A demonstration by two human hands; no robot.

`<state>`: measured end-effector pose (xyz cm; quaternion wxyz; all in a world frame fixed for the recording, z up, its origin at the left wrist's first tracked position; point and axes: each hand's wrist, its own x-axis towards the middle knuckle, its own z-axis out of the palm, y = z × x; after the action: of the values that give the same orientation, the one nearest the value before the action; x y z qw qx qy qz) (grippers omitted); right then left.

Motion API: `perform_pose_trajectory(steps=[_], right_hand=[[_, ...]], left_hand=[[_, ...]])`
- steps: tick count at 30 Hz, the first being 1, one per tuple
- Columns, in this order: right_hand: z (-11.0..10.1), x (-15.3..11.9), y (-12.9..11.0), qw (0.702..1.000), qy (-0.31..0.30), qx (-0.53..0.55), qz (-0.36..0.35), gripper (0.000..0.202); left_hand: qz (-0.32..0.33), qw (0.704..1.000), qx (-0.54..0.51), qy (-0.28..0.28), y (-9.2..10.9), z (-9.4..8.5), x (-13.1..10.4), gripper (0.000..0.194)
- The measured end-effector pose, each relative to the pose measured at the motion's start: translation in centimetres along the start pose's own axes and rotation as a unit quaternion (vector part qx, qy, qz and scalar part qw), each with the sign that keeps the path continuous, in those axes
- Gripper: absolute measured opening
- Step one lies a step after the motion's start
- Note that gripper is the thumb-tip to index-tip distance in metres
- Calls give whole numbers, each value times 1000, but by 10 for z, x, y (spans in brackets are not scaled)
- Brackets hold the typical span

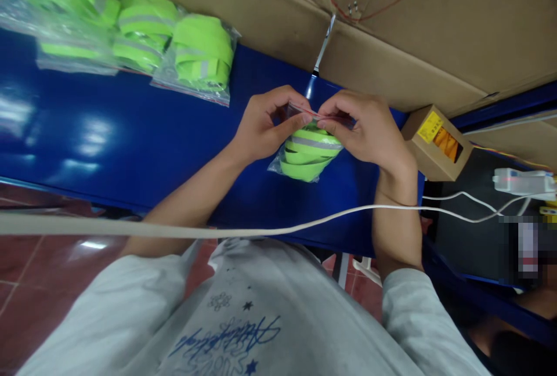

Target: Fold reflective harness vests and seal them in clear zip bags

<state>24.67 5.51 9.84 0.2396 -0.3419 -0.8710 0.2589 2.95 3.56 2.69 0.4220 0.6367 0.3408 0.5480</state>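
A clear plastic bag (310, 152) with a coiled lime-green strap and a grey reflective stripe inside hangs between my hands over the blue table (174, 144). My left hand (272, 123) pinches the red-lined top edge of the bag from the left. On the right side of the same edge, the thumb and fingers of my right hand (359, 126) are closed. Both thumbs lie near each other at the middle of the bag's opening. Similar filled bags (202, 54) lie at the table's back left.
Behind the table stands a cardboard wall (278, 10) with red wires. An open-windowed cardboard box (435, 147) holding orange items sits at the right. A white cable (278, 231) crosses in front. White devices (522, 181) lie on a dark surface at far right.
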Motion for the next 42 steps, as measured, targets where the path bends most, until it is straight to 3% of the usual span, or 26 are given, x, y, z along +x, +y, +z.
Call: perform_pose_trajectory(steps=[5, 11, 18, 25, 30, 35, 39, 42], right_hand=[[-3, -3, -2, 998, 4, 15, 56, 13], [-14, -7, 11, 992, -30, 48, 113, 14], [-22, -12, 13, 993, -9, -15, 114, 8], [-7, -4, 4, 997, -9, 1, 80, 12], [-9, -4, 13, 994, -43, 31, 100, 15], [-13, -7, 23, 992, -2, 23, 125, 19], [-10, -8, 25, 992, 31, 25, 120, 24], [-9, -7, 30, 991, 38, 29, 127, 21]], left_hand=[[-8, 1000, 3, -2, 4, -2, 0, 17], [-69, 993, -30, -92, 1, -17, 7, 21], [-76, 996, -44, -19, 1, -16, 8, 21], [-83, 990, -109, -23, -8, -6, 7, 28], [-70, 995, -65, 18, -12, -6, 6, 30], [-77, 993, -72, 46, -15, -10, 8, 26], [-110, 989, -94, 22, -14, -15, 11, 24], [-100, 991, -85, -37, -13, -25, 14, 24]])
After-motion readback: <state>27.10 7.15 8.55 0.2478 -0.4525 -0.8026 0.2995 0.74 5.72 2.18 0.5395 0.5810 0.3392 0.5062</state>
